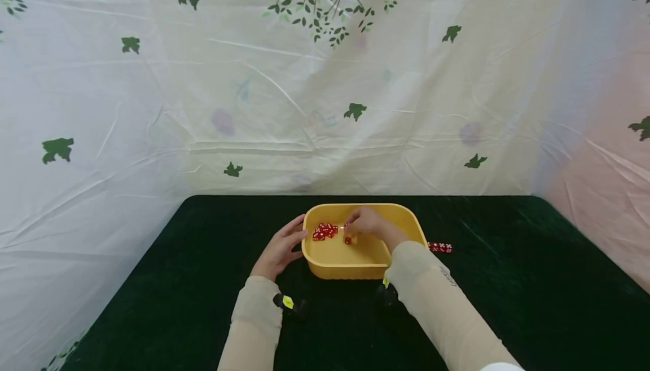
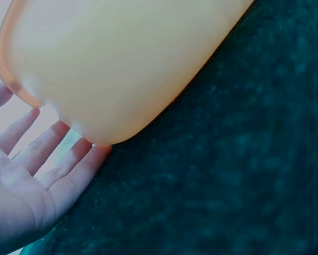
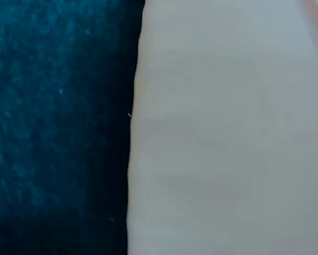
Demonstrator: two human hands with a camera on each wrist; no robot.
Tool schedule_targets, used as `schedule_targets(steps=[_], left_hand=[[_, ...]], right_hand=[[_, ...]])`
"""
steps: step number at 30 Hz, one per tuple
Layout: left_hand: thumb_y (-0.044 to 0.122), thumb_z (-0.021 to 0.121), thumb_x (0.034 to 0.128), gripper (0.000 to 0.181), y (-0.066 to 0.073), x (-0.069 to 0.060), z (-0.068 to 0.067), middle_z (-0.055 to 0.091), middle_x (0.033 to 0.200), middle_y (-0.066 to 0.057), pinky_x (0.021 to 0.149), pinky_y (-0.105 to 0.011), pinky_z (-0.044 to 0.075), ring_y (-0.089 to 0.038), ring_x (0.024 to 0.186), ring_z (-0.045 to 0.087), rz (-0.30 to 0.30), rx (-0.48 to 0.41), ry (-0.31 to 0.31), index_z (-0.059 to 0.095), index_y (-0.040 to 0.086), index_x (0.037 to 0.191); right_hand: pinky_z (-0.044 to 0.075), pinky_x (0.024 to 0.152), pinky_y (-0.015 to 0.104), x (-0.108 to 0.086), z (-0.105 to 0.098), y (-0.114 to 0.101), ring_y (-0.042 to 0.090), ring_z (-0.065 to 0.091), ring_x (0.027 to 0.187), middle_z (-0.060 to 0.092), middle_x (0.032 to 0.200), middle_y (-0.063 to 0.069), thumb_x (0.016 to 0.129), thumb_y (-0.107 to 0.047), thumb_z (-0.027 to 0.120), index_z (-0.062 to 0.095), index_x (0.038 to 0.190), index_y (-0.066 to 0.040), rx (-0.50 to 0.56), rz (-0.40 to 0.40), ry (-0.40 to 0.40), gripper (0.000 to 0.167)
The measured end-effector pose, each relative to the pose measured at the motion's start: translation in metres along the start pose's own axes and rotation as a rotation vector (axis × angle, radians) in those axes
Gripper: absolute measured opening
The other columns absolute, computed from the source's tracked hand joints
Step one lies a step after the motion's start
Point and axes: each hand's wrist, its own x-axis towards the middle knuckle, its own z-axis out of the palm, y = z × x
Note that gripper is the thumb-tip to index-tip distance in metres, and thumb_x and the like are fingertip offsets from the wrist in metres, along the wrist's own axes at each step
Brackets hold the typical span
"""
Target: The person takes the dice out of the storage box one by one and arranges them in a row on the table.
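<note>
The right hand (image 1: 369, 223) reaches down into the yellow basin (image 1: 350, 273), its fingertips among red dice; whether it pinches one I can't fairly say, since the fingers hide the contact and the right wrist view shows mostly the basin's pale wall. Just below the fingers a lone die (image 1: 347, 241) lies on the basin floor, and a loose cluster of dice (image 1: 325, 231) sits near the left end. The left hand (image 1: 276, 251) grips nothing: its spread fingers rest against the outside of that end. Beyond the basin's right side, a short row of dice (image 1: 440, 247) lies on the dark green table (image 1: 518, 292) (partly masked by the rim, perhaps). I'd judge the work partly done, with that row lined up outside and the basin's dice left. The right sleeve (image 1: 424, 278) bears small dark lettering, too small to read; no brand is legible.
</note>
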Motion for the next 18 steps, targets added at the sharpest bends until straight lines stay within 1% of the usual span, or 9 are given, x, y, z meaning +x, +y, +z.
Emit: schedule_targets(steps=[2,7,12,18], left_hand=[[0.015,0.054,0.0852,0.048,0.000,0.000,0.000,0.038,0.130,-0.009,0.087,-0.054,0.031,-0.028,0.116,0.035,0.001,0.000,-0.001,0.038,0.016,0.131],[0.015,0.053,0.0857,0.048,0.001,0.000,0.000,0.037,0.131,-0.009,0.087,-0.054,0.030,-0.028,0.117,0.034,0.007,0.005,-0.004,0.037,0.016,0.131],[0.014,0.052,0.0862,0.048,0.001,0.001,0.000,0.037,0.131,-0.009,0.087,-0.055,0.030,-0.028,0.117,0.034,0.011,0.009,-0.005,0.037,0.016,0.131],[0.015,0.053,0.0858,0.048,-0.002,0.002,-0.001,0.037,0.131,-0.009,0.087,-0.055,0.030,-0.027,0.117,0.034,0.007,0.006,-0.004,0.037,0.016,0.131]], right_hand=[[0.044,0.062,0.029,-0.001,-0.003,0.001,0.018,0.049,0.068,0.058,0.075,0.007,0.076,-0.006,0.062,0.063,0.084,0.002,-0.017,-0.033,0.012,0.011],[0.047,0.063,0.033,-0.002,-0.012,0.000,0.016,0.049,0.068,0.058,0.077,0.006,0.077,-0.007,0.063,0.063,0.083,0.003,-0.050,-0.093,0.050,0.012],[0.046,0.064,0.034,-0.006,-0.023,-0.002,0.017,0.048,0.069,0.057,0.077,0.005,0.077,-0.009,0.063,0.063,0.083,0.001,-0.058,-0.090,0.076,0.012],[0.046,0.067,0.037,-0.014,-0.039,0.000,0.021,0.049,0.072,0.057,0.083,0.007,0.078,-0.011,0.062,0.062,0.087,0.001,-0.061,-0.080,0.080,0.016]])
